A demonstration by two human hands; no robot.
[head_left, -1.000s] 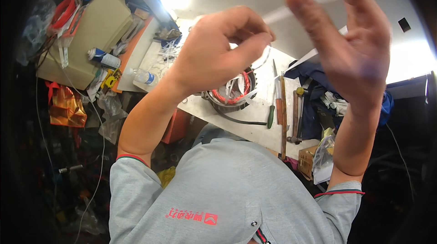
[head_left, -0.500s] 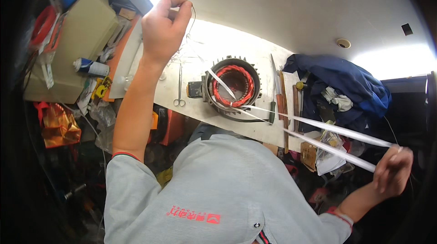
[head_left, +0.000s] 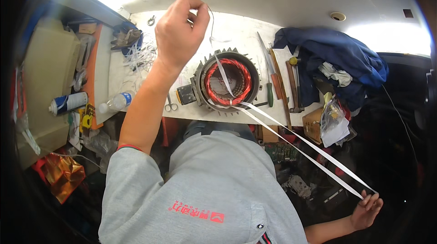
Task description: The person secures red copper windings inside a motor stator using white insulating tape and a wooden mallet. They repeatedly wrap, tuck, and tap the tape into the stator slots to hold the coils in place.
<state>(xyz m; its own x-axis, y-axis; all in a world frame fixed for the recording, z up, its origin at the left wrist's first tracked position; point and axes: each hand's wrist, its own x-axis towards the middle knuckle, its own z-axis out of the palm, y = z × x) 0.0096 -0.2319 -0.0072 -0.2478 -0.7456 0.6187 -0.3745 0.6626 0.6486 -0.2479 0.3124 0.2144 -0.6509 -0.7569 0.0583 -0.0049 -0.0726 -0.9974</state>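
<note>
High over the bench's back part, my left hand pinches a thin dark wire. Below it, white tape runs down into a finned metal motor housing. Inside the housing sits a ring of red-wrapped winding, with a wrap of tape at its near side. From there two tape strands stretch to the lower right. My right hand, far from the bench, has its fingertips closed on their looped end. The strands look straight and taut.
Right of the housing lie a green-handled screwdriver, a long knife-like blade and a hammer. Dark blue cloth is heaped beyond. Scissors, a plastic bottle and a spray can are to the left.
My right hand has moved down and toward the left, with the tape strands now angled more steeply. My left hand keeps its pinch on the wire, while the whole view has shifted.
</note>
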